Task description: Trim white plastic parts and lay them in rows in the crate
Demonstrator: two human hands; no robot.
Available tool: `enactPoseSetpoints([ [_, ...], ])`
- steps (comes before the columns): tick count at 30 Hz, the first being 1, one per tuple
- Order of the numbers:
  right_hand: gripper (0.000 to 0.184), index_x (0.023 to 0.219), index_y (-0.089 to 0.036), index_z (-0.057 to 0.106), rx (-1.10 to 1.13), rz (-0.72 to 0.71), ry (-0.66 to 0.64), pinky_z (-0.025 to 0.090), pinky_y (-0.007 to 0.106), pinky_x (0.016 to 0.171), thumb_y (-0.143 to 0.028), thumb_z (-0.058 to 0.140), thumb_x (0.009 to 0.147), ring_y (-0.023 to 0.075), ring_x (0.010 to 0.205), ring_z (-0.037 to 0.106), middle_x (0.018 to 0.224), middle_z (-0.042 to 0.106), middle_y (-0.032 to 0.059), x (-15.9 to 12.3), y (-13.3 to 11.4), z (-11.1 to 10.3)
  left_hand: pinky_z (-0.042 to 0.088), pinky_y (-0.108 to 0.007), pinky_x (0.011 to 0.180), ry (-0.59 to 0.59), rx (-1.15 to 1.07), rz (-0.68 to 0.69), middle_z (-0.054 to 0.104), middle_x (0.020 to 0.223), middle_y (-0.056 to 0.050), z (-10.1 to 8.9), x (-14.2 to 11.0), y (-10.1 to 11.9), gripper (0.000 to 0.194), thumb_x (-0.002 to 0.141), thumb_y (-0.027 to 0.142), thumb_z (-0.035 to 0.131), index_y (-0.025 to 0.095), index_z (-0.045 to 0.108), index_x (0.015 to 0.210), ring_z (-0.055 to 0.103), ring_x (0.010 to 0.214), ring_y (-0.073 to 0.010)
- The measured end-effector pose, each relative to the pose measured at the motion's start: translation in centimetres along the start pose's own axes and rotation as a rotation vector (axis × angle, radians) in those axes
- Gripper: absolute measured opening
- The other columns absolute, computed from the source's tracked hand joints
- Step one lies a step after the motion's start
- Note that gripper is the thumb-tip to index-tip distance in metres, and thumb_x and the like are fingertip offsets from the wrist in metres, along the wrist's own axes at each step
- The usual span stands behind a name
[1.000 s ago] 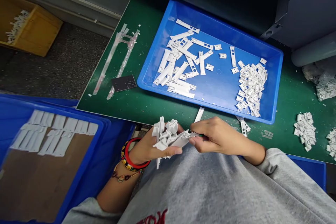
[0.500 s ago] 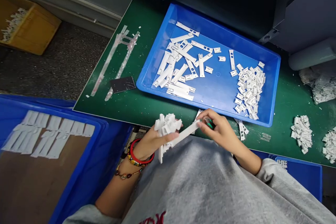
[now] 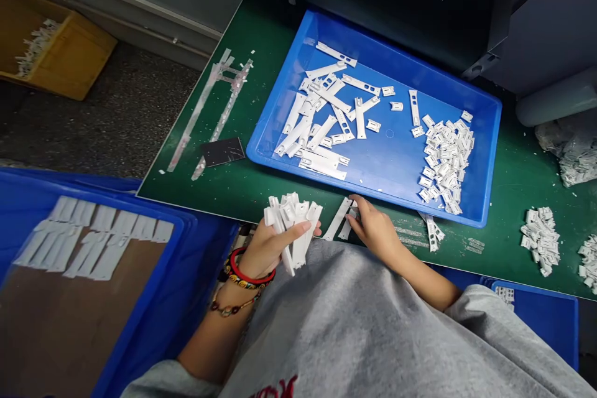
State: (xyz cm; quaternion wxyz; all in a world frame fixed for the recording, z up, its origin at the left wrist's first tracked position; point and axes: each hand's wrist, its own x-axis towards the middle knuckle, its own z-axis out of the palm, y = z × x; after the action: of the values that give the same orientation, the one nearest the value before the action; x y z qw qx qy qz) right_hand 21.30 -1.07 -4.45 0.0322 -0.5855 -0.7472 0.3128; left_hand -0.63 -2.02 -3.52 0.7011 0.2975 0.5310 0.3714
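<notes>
Over the green surface [image 3: 224, 196], the left hand [image 3: 265, 252] clenches a white plastic bundle [image 3: 291, 224]; the right hand's [image 3: 375, 233] fingers [image 3: 366, 214], tips hidden, sit at a white plastic strip [image 3: 336, 219], grip unclear.

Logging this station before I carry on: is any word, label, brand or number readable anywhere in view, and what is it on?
Red print on the grey sweatshirt: cut off by the bottom of the view, too partial to read.
Pale marks on the green mat: too blurred to tell whether they are text.
Nothing else in view shows readable text.
</notes>
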Motion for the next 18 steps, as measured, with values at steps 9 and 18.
enactPoseSetpoints([
  [9,0.021,0.11,-0.02,0.052,0.483,-0.302,0.08,0.046,0.026,0.064,-0.033,0.042,0.098,0.0136,0.065,0.052,0.081,0.058,0.0016,-1.2,-3.2,-3.7,0.055,-0.036,0.077,0.075,0.447,0.199,0.074,0.083,-0.009,1.8,-1.0,1.7,0.025,0.073,0.039,0.068,0.016,0.067,0.082,0.069,0.081,-0.0264],
  [18,0.032,0.109,-0.02,0.059,0.359,-0.536,-0.085,0.048,0.036,0.084,-0.029,0.029,0.102,0.0205,0.094,0.054,0.1,0.055,0.0087,-1.3,-3.9,-8.1,0.05,-0.03,0.059,-0.347,0.148,0.142,0.071,0.07,-0.005,1.5,-1.9,2.5,0.029,0.082,0.044,0.065,0.015,0.067,0.08,0.066,0.064,-0.0194],
])
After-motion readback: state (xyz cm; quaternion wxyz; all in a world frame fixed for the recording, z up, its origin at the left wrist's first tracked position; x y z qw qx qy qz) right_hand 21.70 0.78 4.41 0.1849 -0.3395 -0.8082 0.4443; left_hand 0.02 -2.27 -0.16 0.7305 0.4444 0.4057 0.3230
